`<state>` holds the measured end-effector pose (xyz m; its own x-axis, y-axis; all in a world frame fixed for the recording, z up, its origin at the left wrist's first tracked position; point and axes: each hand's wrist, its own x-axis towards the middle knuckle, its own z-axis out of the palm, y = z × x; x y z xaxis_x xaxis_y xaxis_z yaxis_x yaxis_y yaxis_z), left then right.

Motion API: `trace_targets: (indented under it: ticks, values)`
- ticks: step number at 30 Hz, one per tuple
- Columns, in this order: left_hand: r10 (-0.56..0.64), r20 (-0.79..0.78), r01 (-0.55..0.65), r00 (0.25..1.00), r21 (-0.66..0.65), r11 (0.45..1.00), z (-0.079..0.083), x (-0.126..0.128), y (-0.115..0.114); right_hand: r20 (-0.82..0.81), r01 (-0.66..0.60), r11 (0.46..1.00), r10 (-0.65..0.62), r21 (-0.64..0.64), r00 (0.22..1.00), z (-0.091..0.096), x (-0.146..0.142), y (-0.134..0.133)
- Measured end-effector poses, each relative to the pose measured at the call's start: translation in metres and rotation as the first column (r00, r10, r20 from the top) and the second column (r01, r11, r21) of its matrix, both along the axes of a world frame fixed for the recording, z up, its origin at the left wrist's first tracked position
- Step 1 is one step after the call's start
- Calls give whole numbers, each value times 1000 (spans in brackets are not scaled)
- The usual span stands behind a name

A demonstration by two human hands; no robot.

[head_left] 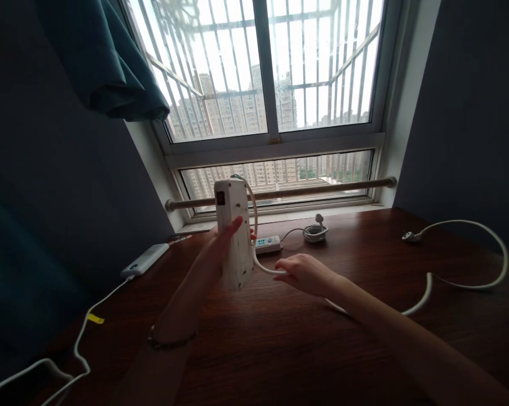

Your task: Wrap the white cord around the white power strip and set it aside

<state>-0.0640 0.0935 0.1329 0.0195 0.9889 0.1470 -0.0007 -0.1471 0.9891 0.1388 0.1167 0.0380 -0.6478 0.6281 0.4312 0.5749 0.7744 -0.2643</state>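
Observation:
My left hand (220,245) is closed around a white power strip (237,254), held upright above the wooden table with its thumb across the near face. Small dark marks and screw holes dot that face, and a dark switch-like square sits near its top. A white cord (255,211) leaves the strip's upper end and curves down its right side. My right hand (302,273) pinches this cord just right of the strip. Beyond that hand the cord runs under my forearm and loops across the table to a plug (411,237) at the right.
Behind the strip lies a white device with a small display (269,243), its grey cord coiled (315,232) beside it. A white power bank (145,259) with a cable rests at the left on the brown table (254,349). A barred window and a horizontal rail (322,189) stand behind.

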Motion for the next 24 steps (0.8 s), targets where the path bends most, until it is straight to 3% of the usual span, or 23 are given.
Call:
trace_targets:
  ticks: [2,4,7,10,14,17,21,24]
  values:
    - [-20,12,20,1000,-30,999,1,-2,2,-100,-51,970,77,238,992,1,3,-1]
    - [-100,-69,98,993,-29,995,1,-6,5,-200,-18,911,110,412,974,5,8,-2]
    - [-202,-208,207,957,3,978,-5,-9,13,-220,-2,844,142,537,965,16,15,-5]
    - [-186,-354,241,917,119,963,-16,-7,23,-191,-48,807,197,589,962,29,19,-11]
    - [-2,-537,181,843,280,943,-27,-3,30,-238,-196,873,327,446,914,45,21,-17]
    - [138,-669,158,730,362,919,-28,0,28,-382,-280,912,384,300,841,53,23,-17]
    - [341,-829,306,443,497,812,-29,5,23,-554,-191,956,286,223,782,53,28,-13]
    - [421,-849,410,320,524,746,-31,10,22,-654,-81,990,139,118,744,50,30,-10]
